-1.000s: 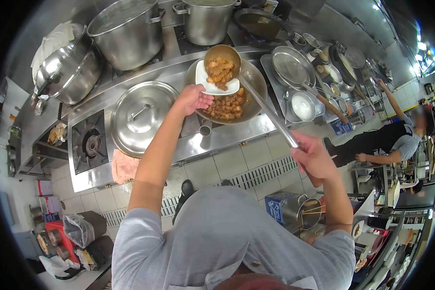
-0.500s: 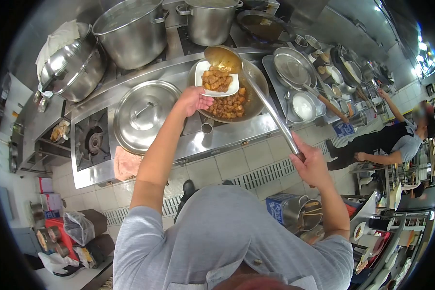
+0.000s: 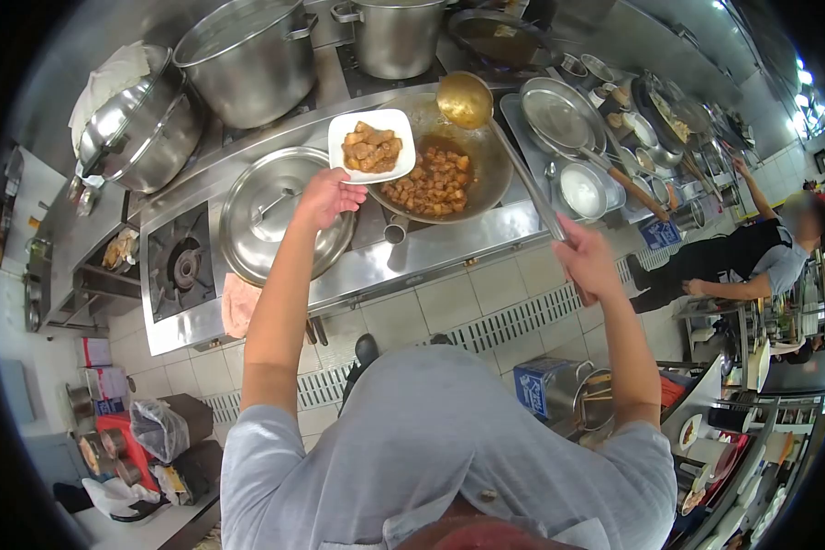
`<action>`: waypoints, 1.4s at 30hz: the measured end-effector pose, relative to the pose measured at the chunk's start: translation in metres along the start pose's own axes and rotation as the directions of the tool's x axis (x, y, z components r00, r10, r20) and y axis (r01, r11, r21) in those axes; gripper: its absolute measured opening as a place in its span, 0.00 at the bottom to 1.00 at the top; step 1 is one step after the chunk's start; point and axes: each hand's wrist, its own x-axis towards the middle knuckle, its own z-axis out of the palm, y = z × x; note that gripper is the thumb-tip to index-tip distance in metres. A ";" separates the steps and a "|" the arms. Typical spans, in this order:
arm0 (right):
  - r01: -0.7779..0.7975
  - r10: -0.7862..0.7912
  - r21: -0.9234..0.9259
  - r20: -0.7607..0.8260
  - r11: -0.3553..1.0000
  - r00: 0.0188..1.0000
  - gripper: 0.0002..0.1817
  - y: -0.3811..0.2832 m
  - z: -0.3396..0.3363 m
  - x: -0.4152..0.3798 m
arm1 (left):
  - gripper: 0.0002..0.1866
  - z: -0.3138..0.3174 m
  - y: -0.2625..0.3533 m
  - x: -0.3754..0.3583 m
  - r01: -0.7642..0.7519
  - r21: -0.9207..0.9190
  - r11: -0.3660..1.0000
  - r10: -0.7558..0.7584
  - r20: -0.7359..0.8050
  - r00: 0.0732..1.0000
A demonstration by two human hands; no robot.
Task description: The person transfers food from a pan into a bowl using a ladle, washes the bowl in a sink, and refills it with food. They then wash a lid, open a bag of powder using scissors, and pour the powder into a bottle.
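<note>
My left hand (image 3: 330, 198) is closed on the near edge of a white square bowl (image 3: 341, 130) with chunks of brown braised meat (image 3: 372, 148) in it. The bowl is held over the left rim of a wide wok (image 3: 497, 163), where more saucy meat (image 3: 434, 181) lies. In my right hand (image 3: 585, 260) is the handle of a long ladle (image 3: 526, 174). Its bowl, coated with brown sauce, hangs above the wok's far side with no chunks visible in it. Left of the wok rests a large round steel lid (image 3: 284, 218), partly behind my left forearm.
Large steel pots (image 3: 247, 69) stand behind the stove. A bare burner (image 3: 185, 263) is at the left, with a pink cloth (image 3: 239, 304) on the front edge. Strainers (image 3: 559, 115) and a white-filled container (image 3: 582, 189) sit at right. Another person (image 3: 752, 261) stands farther right.
My left hand has moved left with the filled bowl, from over the wok to its left rim. The ladle has swung right and away from the bowl.
</note>
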 end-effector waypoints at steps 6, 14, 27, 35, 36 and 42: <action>0.153 -0.210 -0.522 -0.052 0.839 0.976 0.30 0.040 0.034 0.055 | 0.13 -0.020 0.003 -0.015 -0.020 -0.047 0.999 0.020 -0.008 1.000; -0.199 0.108 0.326 0.275 0.924 0.955 0.21 0.061 0.041 0.069 | 0.13 -0.028 0.004 -0.019 -0.034 -0.049 0.998 0.031 -0.063 0.998; -0.272 0.151 0.609 0.243 0.745 0.958 0.17 -0.009 -0.007 0.015 | 0.13 -0.020 -0.011 0.015 0.043 -0.067 0.997 -0.044 -0.017 0.999; -0.214 0.090 0.590 0.232 0.779 0.968 0.24 -0.047 -0.028 -0.015 | 0.13 0.011 -0.022 0.045 0.102 -0.023 0.994 -0.102 0.016 0.995; -0.196 0.080 0.548 0.228 0.813 0.970 0.25 -0.052 -0.027 -0.019 | 0.13 0.015 -0.022 0.048 0.105 -0.017 0.994 -0.104 0.023 0.994; 0.018 -0.030 0.083 0.149 0.996 0.988 0.30 -0.073 -0.016 -0.041 | 0.13 0.038 -0.017 0.055 0.114 -0.007 0.993 -0.113 0.050 0.992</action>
